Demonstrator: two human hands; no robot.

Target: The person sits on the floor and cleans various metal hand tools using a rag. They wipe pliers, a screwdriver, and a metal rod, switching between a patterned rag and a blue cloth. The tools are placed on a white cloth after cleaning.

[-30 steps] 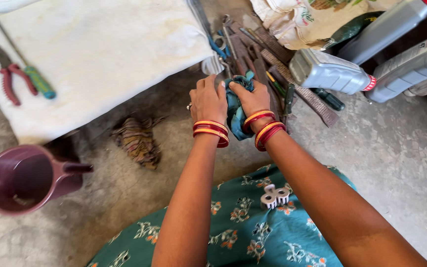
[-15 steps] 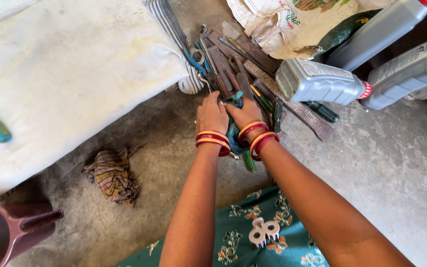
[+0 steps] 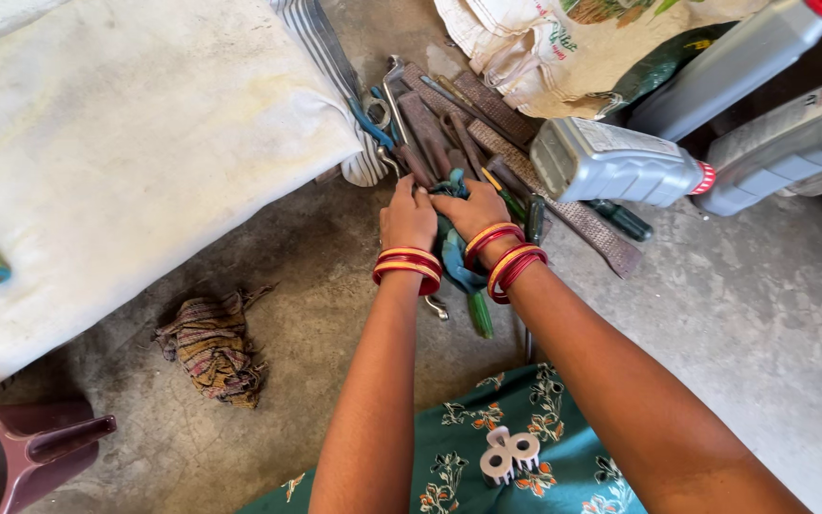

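Fingers of both hands are curled down into a heap of hand tools on the concrete floor, closed together around a bundle of them rather than spread. The left hand grips near the rusty files and pliers at the heap's near edge; the right hand presses against it, clamped on the teal-handled tools whose grips poke back between the two wrists. A green-handled screwdriver and a small metal spanner end hang out beneath the wrists, only loosely caught.

The bundle looks uneven and heavy, so the loose pieces could slip free and drop onto the person's lap if it is lifted. Rusty file edges and pointed tips lie right beside the knuckles and could scrape skin. The stacked bangles may snag on a projecting handle. A grey oil jug lies on its side just beside the heap, and a tug on the long files could shove it. The white cloth is near, to the left.
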